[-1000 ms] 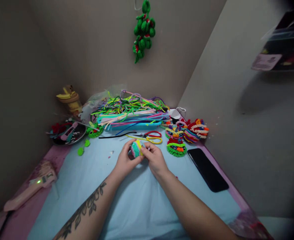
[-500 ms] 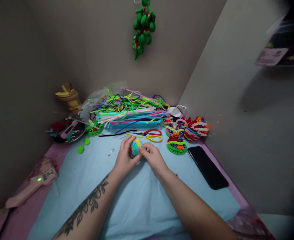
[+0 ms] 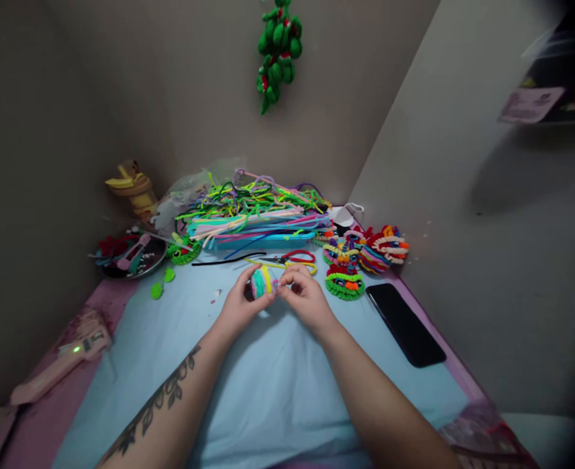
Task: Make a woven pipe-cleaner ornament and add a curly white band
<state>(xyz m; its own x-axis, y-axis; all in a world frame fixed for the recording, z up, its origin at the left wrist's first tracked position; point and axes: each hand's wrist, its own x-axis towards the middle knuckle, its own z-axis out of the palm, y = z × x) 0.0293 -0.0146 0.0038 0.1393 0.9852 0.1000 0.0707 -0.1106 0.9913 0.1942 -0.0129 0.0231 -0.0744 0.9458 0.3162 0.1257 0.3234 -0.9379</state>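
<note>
Over the middle of the blue cloth, my left hand (image 3: 241, 299) curls around a rounded piece of coiled pipe cleaner (image 3: 261, 283) striped in turquoise, yellow and pink. My right hand (image 3: 307, 296) is closed at the right side of that piece, thumb and forefinger pinched by a small lilac-pink bit; what exactly sits between the fingertips is too small to tell. Just behind my hands lie scissors (image 3: 306, 255) with red and yellow handles, partly covered by my fingers, and a black pipe cleaner (image 3: 229, 259).
A blue tray (image 3: 248, 244) heaped with pipe cleaners stands at the back. Finished fuzzy heads (image 3: 345, 285) cluster right, near a phone (image 3: 405, 324). At left are a dish (image 3: 158, 257), a green head (image 3: 182, 249), green discs (image 3: 157, 290) and a lit pink glue gun (image 3: 62, 366).
The striped piece has turned in my left hand, showing its stripes more upright. My right hand has shifted slightly right and its fingers have rearranged, pinching at the piece's side.
</note>
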